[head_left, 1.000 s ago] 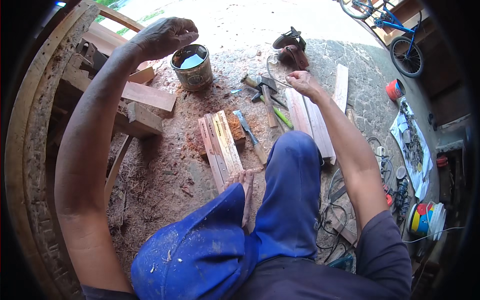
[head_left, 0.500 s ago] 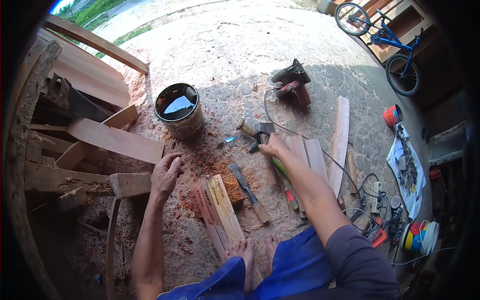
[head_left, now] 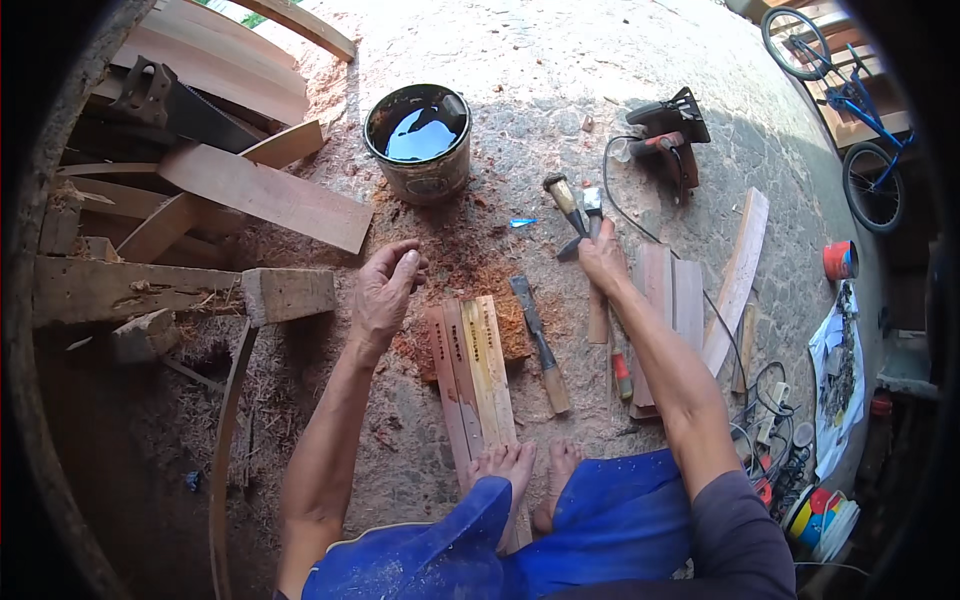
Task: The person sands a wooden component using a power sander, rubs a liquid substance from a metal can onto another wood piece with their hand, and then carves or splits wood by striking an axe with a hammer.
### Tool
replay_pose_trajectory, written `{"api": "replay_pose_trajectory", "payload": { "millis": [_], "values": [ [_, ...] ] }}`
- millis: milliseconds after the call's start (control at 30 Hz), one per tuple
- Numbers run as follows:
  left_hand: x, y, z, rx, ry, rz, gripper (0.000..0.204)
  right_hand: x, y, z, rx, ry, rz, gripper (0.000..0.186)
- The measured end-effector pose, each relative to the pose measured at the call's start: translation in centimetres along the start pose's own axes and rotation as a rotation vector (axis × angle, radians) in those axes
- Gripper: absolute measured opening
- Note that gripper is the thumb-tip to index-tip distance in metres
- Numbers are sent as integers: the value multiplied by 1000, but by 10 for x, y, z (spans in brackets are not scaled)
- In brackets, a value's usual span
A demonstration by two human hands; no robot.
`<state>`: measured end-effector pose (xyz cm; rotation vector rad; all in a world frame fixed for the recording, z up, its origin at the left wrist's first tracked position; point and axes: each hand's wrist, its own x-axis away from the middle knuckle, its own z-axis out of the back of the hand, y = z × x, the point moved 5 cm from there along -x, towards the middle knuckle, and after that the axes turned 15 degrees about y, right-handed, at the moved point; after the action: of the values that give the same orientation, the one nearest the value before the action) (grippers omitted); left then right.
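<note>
My right hand [head_left: 603,258] grips a hatchet-like tool [head_left: 592,200] just below its metal head, its wooden handle pointing down toward me. Touching or close beside it lies a wooden-handled tool [head_left: 565,195] with a dark metal end. My left hand [head_left: 390,285] hovers left of the wood strips, fingers loosely bent, nothing visible in it. The strips [head_left: 470,365] lie side by side with rows of dark holes or marks, their near end by my foot. Right of them rests a broad chisel [head_left: 540,345]. A red-and-green handle [head_left: 622,375] shows near my right forearm.
A bucket of dark liquid [head_left: 418,150] stands ahead among sawdust. A corded power saw [head_left: 670,145] sits ahead right, its cable crossing near several boards [head_left: 690,300]. To the left are stacked timber [head_left: 265,200] and a handsaw [head_left: 190,110]. A blue bicycle [head_left: 865,110] is far right.
My right hand has turned the tool, so its head now shows narrow and points away from me. The whole view has shifted; my left hand stays bent near the strips.
</note>
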<state>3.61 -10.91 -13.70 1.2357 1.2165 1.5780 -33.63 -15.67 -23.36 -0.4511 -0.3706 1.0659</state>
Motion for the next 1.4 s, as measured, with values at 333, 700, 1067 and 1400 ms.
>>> {"api": "replay_pose_trajectory", "payload": {
  "millis": [333, 700, 1067, 1400],
  "values": [
    [51, 101, -96, 533, -104, -139, 36, 174, -140, 123, -800, -54, 371, 52],
    [102, 170, -54, 508, -9, -454, 39, 239, -22, 161, -1132, -346, -541, 38],
    [120, 131, -81, 264, -215, -375, 27, 331, 27, 149, -1453, -253, -785, 44],
    [122, 118, -78, 115, 27, -656, 16, 329, 6, 145, -1176, -275, -548, 46]
  ]
}}
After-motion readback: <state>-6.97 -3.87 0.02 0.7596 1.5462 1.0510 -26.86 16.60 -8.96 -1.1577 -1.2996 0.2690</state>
